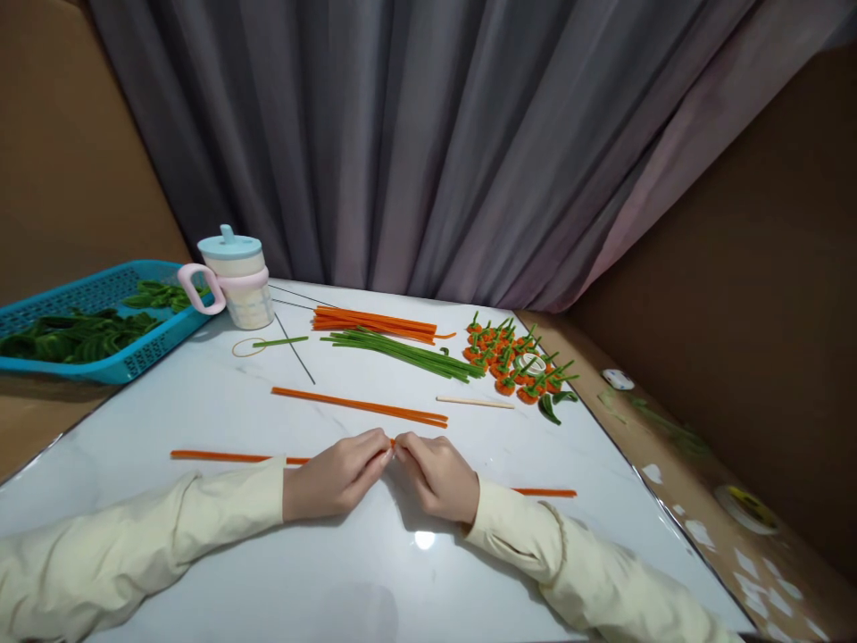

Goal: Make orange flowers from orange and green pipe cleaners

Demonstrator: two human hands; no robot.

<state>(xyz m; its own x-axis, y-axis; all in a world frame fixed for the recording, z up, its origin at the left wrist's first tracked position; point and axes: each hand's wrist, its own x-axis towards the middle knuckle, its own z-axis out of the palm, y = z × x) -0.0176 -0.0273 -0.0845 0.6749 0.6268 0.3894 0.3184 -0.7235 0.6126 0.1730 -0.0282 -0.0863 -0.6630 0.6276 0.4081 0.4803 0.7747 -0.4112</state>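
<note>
Grey curtain behind white table

1. The counter looks like glossy white marble, smooth enough to mirror a light.
2. The orange pipe cleaner pinched by the left hand and right hand looks fuzzy and matt.
3. The blue tray is perforated plastic.
4. The curtain is soft grey cloth.
5. The sleeves are matt cream fabric.
6. The cup is smooth plastic.

Single head-worn view, looking forward and down across white bench toward grey curtain; both hands close below, cardboard walls at sides.
</note>
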